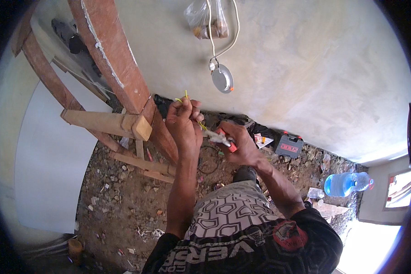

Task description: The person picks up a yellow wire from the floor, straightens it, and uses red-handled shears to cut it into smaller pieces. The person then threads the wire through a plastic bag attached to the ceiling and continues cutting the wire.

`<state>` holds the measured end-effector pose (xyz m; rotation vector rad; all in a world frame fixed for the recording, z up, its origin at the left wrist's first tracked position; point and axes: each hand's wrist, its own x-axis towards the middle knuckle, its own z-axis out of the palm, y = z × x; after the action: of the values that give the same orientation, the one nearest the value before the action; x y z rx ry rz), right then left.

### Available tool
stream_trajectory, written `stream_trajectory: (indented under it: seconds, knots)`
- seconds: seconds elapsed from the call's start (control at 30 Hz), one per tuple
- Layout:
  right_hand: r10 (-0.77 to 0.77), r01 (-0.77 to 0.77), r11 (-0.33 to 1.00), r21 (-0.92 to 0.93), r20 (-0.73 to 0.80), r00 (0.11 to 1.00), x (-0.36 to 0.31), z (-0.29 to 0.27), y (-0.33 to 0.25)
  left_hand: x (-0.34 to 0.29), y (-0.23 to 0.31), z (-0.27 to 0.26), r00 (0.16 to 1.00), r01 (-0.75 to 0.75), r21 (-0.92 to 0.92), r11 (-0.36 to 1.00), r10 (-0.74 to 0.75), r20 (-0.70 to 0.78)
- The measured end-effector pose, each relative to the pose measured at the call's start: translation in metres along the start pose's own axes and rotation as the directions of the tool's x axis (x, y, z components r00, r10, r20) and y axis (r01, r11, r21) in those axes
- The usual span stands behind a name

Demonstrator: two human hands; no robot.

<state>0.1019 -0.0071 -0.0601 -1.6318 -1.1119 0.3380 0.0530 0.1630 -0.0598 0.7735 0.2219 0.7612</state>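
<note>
My left hand (185, 123) is closed around a thin yellow-green wire (186, 94), whose ends stick up above the thumb and fingers. A lower stretch of the wire emerges beneath the fingers and runs toward my right hand (243, 144). That hand grips red-handled pliers (233, 147); the palm and fingers hide part of them, and blur keeps the jaws unclear. Above the hands, a round grey lamp disc (222, 78) with an orange tab hangs by the wall on a white cable (237, 32).
A wooden ladder-like frame (109, 55) stands close on the left, before a white sheet (50, 155). A clear bag (208, 20) hangs at the wall. Rubble and scraps cover the floor (118, 210). A dark tool case (289, 145) and a blue water bottle (340, 184) lie right.
</note>
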Motion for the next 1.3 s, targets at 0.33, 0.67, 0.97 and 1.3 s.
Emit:
stream_trajectory:
  seconds: [0.33, 0.67, 0.97, 1.3]
  knots:
    - [0.326, -0.319, 0.829, 0.459, 0.067, 0.943, -0.013, -0.007, 0.019, -0.009, 0.018, -0.011, 0.963, 0.218, 0.345, 0.913, -0.258, 0.073]
    - [-0.325, 0.251, 0.884, -0.393, -0.131, 0.937, -0.018, 0.004, 0.016, -0.016, 0.009, 0.001, 0.998, -0.011, 0.486, 0.874, 0.039, -0.049]
    - [0.298, -0.242, 0.899, 0.366, -0.105, 0.949, -0.032, 0.003, 0.012, -0.01, 0.003, -0.022, 0.948, 0.259, 0.17, 0.951, -0.284, 0.142]
    - [0.263, -0.294, -0.091, 0.952, 0.307, 0.915, -0.04, 0.028, 0.042, -0.008, -0.037, -0.024, 0.763, 0.382, -0.336, 0.861, -0.089, 0.64]
